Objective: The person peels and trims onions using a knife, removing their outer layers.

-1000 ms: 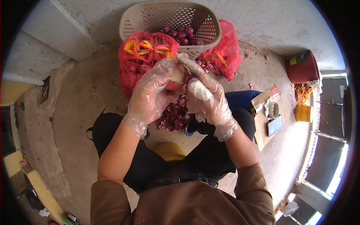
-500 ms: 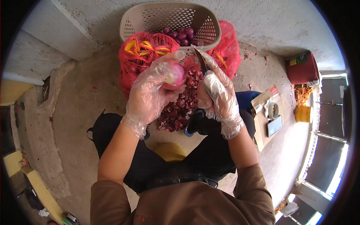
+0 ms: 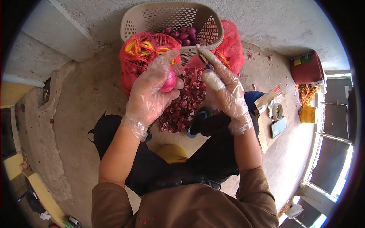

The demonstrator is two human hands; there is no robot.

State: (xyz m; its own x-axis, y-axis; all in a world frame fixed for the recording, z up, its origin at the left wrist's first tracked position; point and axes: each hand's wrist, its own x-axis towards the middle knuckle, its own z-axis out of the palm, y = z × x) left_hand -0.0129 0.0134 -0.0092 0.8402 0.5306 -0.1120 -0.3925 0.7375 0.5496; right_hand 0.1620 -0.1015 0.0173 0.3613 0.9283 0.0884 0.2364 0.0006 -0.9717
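Onion (image 3: 169,82) grasped in left hand (image 3: 149,89), mid-scene. Far basket (image 3: 137,18) holds purple bulbs (image 3: 184,36). Right hand (image 3: 229,90) grips knife (image 3: 203,59), now farther right of onion than a second ago.

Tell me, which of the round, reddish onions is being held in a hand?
The bright-pink round onion in the left hand, gloved in clear plastic; the darker purple onions lie together inside the beige perforated plastic basket.
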